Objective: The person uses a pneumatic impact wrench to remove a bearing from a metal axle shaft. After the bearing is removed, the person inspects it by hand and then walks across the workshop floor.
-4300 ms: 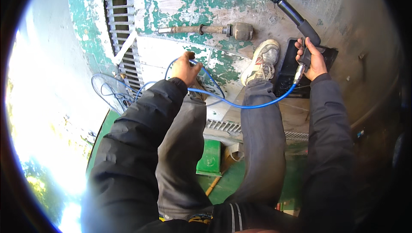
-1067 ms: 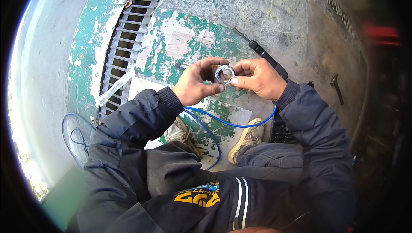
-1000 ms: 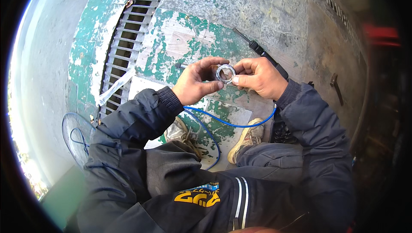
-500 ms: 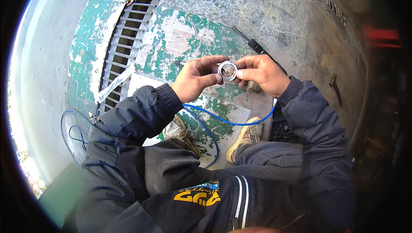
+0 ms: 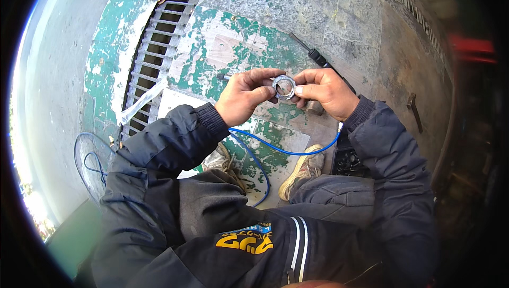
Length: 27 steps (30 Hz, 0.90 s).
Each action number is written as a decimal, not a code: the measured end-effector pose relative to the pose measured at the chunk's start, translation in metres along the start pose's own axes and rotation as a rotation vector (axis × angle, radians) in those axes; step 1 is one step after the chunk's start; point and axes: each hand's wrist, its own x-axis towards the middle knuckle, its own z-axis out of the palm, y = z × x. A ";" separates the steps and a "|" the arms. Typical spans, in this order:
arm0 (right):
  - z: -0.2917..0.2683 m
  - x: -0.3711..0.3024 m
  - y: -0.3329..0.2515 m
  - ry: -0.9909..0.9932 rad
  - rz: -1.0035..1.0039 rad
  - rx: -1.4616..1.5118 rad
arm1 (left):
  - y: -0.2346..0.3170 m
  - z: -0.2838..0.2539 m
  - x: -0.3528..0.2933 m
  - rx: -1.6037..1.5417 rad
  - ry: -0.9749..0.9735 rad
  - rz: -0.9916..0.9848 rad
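- Floor (image 5: 350, 23): extends beyond the fingers (image 5: 312, 76), offering the widest room; its hard-looking surface could send a dropped ring (image 5: 284, 97) bouncing.
- Grate (image 5: 161, 36): well left of the fingers; its long edge and slots could trap a ring rolling that way.
- Hose (image 5: 297, 154): curves on the near side of the fingers; a foot might snag it.
- Black tool (image 5: 319, 59): just beyond the right fingers, narrowing room there.
- Left hand (image 5: 245, 94), right hand (image 5: 330, 94): thumb and forefinger clamped on opposite sides of the ring; other fingers partly hidden.
- Ring: between both hands' fingertips; uneven pressure could pop it loose.
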 end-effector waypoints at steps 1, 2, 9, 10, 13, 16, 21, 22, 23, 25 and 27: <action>0.000 0.001 0.000 0.000 -0.002 -0.002 | 0.000 0.000 0.000 -0.003 -0.001 0.005; 0.000 0.001 0.000 0.001 -0.002 -0.006 | 0.000 0.000 0.001 0.011 0.009 0.000; 0.000 0.003 0.001 -0.012 -0.013 0.000 | -0.001 0.004 0.003 0.080 0.089 0.022; 0.001 0.003 0.002 -0.011 -0.012 -0.005 | -0.002 0.005 0.003 0.088 0.096 0.027; 0.001 0.005 0.003 -0.011 -0.020 -0.018 | -0.002 0.005 0.003 0.106 0.104 0.049; 0.000 0.007 0.005 -0.007 -0.031 -0.030 | -0.002 0.004 0.004 0.150 0.105 0.054; -0.001 0.008 0.007 -0.003 -0.035 -0.045 | -0.001 0.002 0.004 0.101 0.091 0.016; -0.001 0.008 0.008 -0.001 -0.030 -0.044 | -0.001 0.002 0.004 0.119 0.096 0.002; -0.001 0.008 0.008 -0.004 -0.036 -0.042 | -0.001 0.002 0.004 0.126 0.101 -0.003; 0.000 0.008 0.010 0.006 -0.048 -0.050 | -0.001 0.002 0.005 0.144 0.111 -0.013; 0.001 0.008 0.010 0.000 -0.049 -0.056 | -0.001 0.004 0.006 0.107 0.127 -0.023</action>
